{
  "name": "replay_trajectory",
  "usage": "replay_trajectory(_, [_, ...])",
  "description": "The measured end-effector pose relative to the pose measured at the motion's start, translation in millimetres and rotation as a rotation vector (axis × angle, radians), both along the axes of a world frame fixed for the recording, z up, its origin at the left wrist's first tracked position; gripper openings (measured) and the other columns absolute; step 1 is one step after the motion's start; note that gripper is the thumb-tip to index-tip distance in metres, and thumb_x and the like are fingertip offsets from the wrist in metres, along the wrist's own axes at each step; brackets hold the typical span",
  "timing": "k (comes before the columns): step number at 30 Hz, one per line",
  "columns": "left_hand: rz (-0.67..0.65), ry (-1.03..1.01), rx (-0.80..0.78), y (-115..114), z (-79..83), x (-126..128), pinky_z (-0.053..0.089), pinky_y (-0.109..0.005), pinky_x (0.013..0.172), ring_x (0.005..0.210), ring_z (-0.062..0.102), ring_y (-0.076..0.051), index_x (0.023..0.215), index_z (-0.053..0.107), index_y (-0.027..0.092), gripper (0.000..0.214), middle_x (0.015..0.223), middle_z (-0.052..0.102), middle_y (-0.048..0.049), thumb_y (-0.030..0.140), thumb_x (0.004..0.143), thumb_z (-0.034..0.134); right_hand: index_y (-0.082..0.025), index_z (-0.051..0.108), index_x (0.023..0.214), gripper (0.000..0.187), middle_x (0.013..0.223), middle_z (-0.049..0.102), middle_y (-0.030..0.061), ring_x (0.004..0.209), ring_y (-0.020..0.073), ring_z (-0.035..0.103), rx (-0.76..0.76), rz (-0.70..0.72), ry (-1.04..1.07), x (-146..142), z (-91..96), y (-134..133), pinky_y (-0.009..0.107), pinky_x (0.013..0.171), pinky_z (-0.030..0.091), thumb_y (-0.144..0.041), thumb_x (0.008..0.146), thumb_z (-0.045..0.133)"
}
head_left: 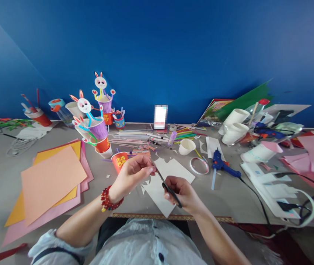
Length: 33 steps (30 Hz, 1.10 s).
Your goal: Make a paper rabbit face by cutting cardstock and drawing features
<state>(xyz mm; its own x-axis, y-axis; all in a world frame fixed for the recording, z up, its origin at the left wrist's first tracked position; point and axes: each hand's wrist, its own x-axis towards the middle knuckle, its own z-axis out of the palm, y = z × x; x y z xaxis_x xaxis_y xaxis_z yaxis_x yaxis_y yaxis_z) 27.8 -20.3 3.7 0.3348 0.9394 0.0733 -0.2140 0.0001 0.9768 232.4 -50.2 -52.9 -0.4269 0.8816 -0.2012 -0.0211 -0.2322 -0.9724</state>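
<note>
My right hand (183, 193) grips black-handled scissors (171, 193), whose blades point up and left towards my other hand. The fingers of my left hand (137, 170) are pinched together close to the blade tips; what lies between them is too small to make out. Under both hands lies a white sheet of paper (161, 198), with cut scraps (145, 184) beside it. Just behind my left wrist, which wears a red bead bracelet (107, 198), a red paper cup (119, 160) with gold characters leans at a tilt.
Coloured paper sheets (53, 182) are stacked at left. Behind them stand rabbit figures on purple cups (97, 129). To the right are a white cup (187, 147), a tape roll (199, 166), a blue glue gun (223, 163) and a power strip (270, 195) with cords.
</note>
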Motion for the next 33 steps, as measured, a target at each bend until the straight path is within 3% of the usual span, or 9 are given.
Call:
replay_trajectory(18, [-0.007, 0.084, 0.043, 3.0, 3.2, -7.4, 0.054, -0.028, 0.071, 0.074, 0.065, -0.015, 0.083, 0.065, 0.015, 0.021, 0.084, 0.069, -0.0066, 0.035, 0.084, 0.07, -0.022, 0.041, 0.06, 0.056, 0.046, 0.04, -0.0089, 0.041, 0.006, 0.03, 0.077, -0.018, -0.107, 2.1, 1.8, 9.0, 0.019, 0.039, 0.022, -0.058, 0.061, 0.084])
replay_trajectory(20, [0.018, 0.092, 0.041, 4.9, 1.5, -10.9, 0.055, -0.028, 0.073, 0.076, 0.066, -0.015, 0.083, 0.065, 0.015, 0.02, 0.087, 0.069, -0.0066, 0.035, 0.085, 0.069, -0.022, 0.043, 0.059, 0.053, 0.045, 0.043, -0.0081, 0.039, 0.0066, 0.034, 0.107, -0.051, -0.11, 0.4, 6.1, 16.5, 0.02, 0.039, 0.026, -0.057, 0.064, 0.082])
replay_trajectory(23, [0.067, 0.102, 0.013, 5.6, -3.1, -16.9, 0.055, -0.028, 0.075, 0.08, 0.066, -0.016, 0.084, 0.065, 0.016, 0.02, 0.087, 0.069, -0.0059, 0.035, 0.086, 0.068, -0.019, 0.059, 0.074, 0.043, 0.057, 0.06, -0.001, 0.048, 0.0112, 0.05, 0.156, -0.101, -0.034, -5.9, 14.0, 26.7, 0.023, 0.045, 0.038, -0.058, 0.073, 0.076])
replay_trajectory(27, [0.061, 0.147, -0.016, 2.0, -8.9, -21.0, 0.053, -0.026, 0.074, 0.078, 0.064, -0.015, 0.084, 0.064, 0.016, 0.019, 0.081, 0.064, -0.0029, 0.035, 0.086, 0.068, -0.019, 0.064, 0.09, 0.033, 0.085, 0.069, 0.0046, 0.074, 0.0163, 0.063, 0.201, -0.171, 0.06, -20.7, 20.3, 32.7, 0.024, 0.059, 0.047, -0.042, 0.073, 0.08])
replay_trajectory(33, [-0.013, 0.281, 0.094, -2.5, -13.0, -20.2, 0.046, -0.024, 0.065, 0.072, 0.058, -0.014, 0.085, 0.061, 0.016, 0.014, 0.079, 0.061, -0.0026, 0.029, 0.09, 0.06, -0.021, 0.061, 0.09, 0.03, 0.083, 0.066, 0.0004, 0.068, 0.0129, 0.057, 0.204, -0.22, 0.127, -37.7, 25.6, 32.9, 0.021, 0.056, 0.044, -0.025, 0.068, 0.081])
